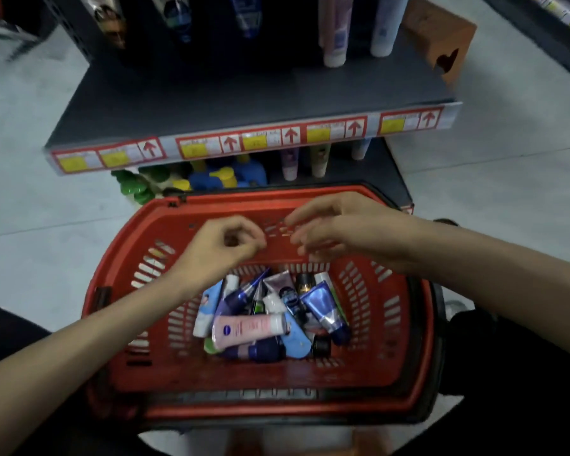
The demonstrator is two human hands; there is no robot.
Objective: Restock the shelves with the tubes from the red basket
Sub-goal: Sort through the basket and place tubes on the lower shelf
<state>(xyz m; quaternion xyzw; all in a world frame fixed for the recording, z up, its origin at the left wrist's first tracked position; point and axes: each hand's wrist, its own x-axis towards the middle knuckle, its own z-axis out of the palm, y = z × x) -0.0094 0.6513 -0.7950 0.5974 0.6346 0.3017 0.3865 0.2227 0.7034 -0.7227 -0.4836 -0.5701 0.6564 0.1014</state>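
A red basket (389, 327) sits on the floor in front of me. Several tubes lie piled in its bottom, among them a pink tube (247, 327) lying flat and a dark blue tube (323, 307). My left hand (222, 246) hovers over the basket's far half with its fingers curled and nothing in it. My right hand (339, 228) hangs beside it over the far wall, fingers loosely bent and spread, also holding nothing. Both hands are above the tubes and do not touch them.
A dark shelf (244, 103) with red and yellow price labels juts out just beyond the basket; tall tubes (334, 31) stand at its back. Green, yellow and blue bottles (211, 179) crowd the lower shelf. An orange brick (441, 34) stands on the pale floor at the right.
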